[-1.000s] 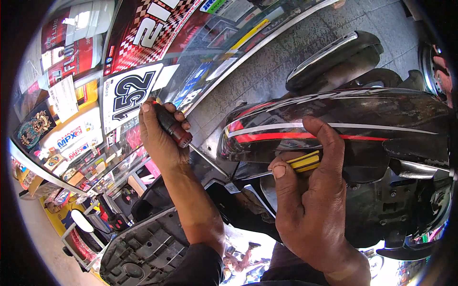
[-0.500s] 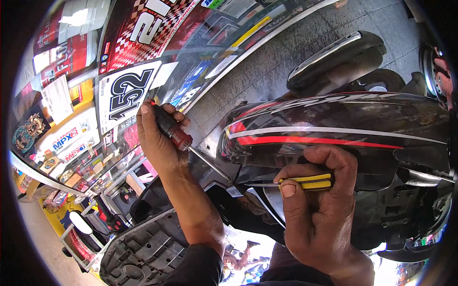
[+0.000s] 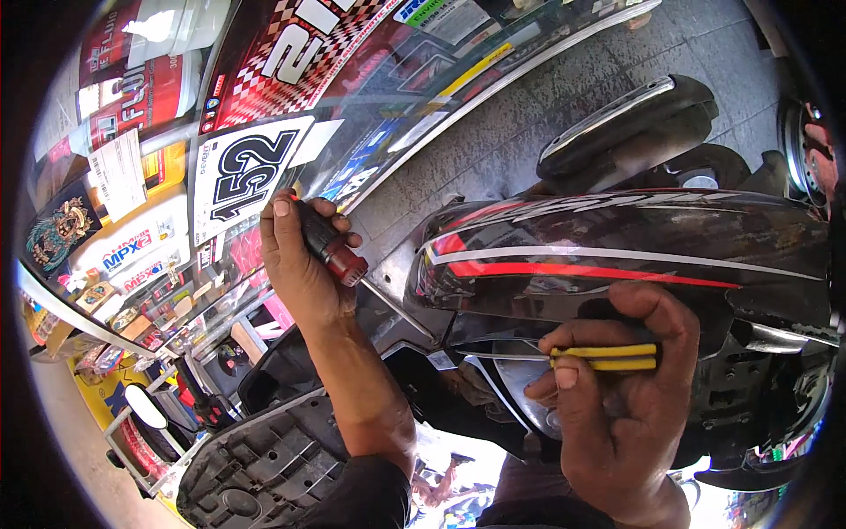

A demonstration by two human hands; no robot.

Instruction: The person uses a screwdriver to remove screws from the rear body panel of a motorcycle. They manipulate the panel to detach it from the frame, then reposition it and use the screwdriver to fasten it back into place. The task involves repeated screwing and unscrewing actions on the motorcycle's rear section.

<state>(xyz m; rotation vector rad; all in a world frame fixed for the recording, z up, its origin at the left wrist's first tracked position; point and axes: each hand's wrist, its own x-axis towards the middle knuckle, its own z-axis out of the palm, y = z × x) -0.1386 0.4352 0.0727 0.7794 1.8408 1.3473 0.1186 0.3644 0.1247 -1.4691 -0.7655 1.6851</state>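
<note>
My left hand [image 3: 304, 286] is wrapped round the black-and-red handle of a long screwdriver [image 3: 337, 251]. Its metal shaft slopes down to the right, and the tip rests at a seam near the end of a dark motorcycle side panel [image 3: 608, 251] with red and white stripes. A slimmer yellow-and-black-handled screwdriver [image 3: 608, 356] is pinched between the thumb and fingers of my right hand [image 3: 626, 423]. It lies nearly level along the panel's lower edge, its thin tip pointing left, a little short of the seam. Whether that tip touches anything, I cannot tell.
A dark muffler with a bright shield [image 3: 626, 132] is beyond the panel, above grey floor tiles [image 3: 476, 145]. A glass display case [image 3: 370, 115] with stickers and packages runs along the left. A ribbed black plastic seat base [image 3: 264, 467] is at the lower left.
My right hand has drawn the yellow-handled screwdriver to the right and slightly nearer, its tip away from the seam. My left hand keeps its screwdriver at the seam. The view has shifted slightly.
</note>
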